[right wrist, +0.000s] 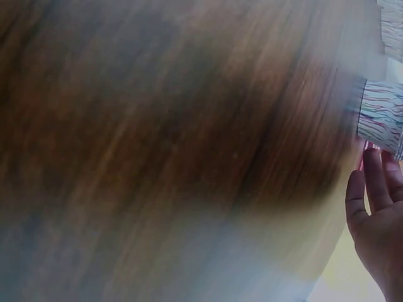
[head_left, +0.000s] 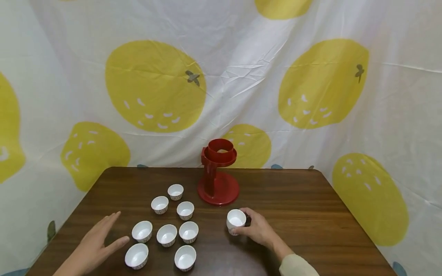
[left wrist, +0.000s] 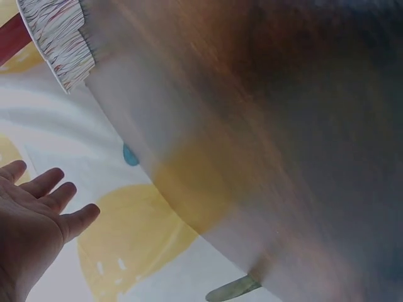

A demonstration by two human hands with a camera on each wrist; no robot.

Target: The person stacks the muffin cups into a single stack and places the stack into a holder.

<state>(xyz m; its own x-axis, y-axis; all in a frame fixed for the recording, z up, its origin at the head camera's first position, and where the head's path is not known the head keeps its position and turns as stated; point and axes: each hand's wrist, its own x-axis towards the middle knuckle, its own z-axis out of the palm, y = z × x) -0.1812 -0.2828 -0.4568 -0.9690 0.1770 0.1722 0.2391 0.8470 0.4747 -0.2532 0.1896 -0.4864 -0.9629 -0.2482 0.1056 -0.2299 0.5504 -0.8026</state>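
Observation:
My right hand (head_left: 259, 229) holds a white baking cup (head_left: 236, 218) between thumb and fingers, right of the other cups. It looks taller than the loose ones, and its wavy-line patterned side (right wrist: 381, 116) shows in the right wrist view. In that view the right fingers (right wrist: 376, 179) are at its rim. On the left, my left hand (head_left: 91, 245) hovers with fingers extended and thumb spread, holding nothing. Nearest to it are a baking cup (head_left: 142, 231) and another baking cup (head_left: 136, 256), both upright.
Several more white baking cups (head_left: 167, 235) stand upright, spaced apart, on the dark wooden table (head_left: 293, 199). Behind them is a red stand (head_left: 210, 180) with a round base and a raised ring holding something pale. A lemon-print cloth (head_left: 238, 96) hangs beyond the table's back edge.

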